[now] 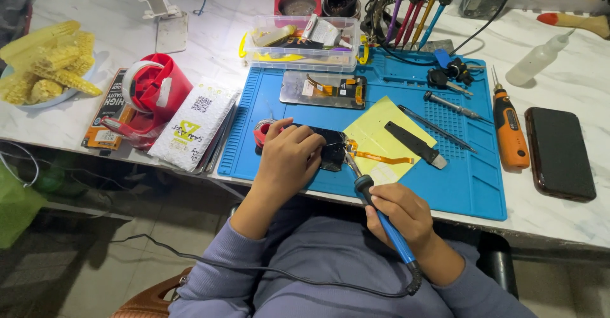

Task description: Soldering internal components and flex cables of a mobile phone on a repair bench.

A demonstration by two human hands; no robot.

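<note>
Evidently, soldering work is under way at the near edge of the blue silicone work mat point(445, 184), which lies on the white marble tabletop point(572, 83). The dark, glossy phone part point(330, 145) is pinned flat near the mat's front edge by the left hand point(289, 159), whose fingers are spread and pressed down over it. The blue-handled soldering iron point(381, 219) is gripped pen-fashion in the right hand point(397, 213), fingers closed round the handle, and its tip is brought to the right edge of the phone part, where the orange flex ribbon cable point(381, 159) begins. This cable runs rightward across the yellow paper sheet point(375, 134).

To do this step well, it seems the part should be held without any sliding, and the tip should be kept only on the joint, away from the ribbon's thin body, which could probably be scorched. The iron's black cord point(254, 270) is draped across the lap and is best kept slack. Beside the work, a flat black pry tool point(416, 145) lies on the yellow sheet, and an orange electric screwdriver point(510, 130) rests just off the mat's right edge.
</note>
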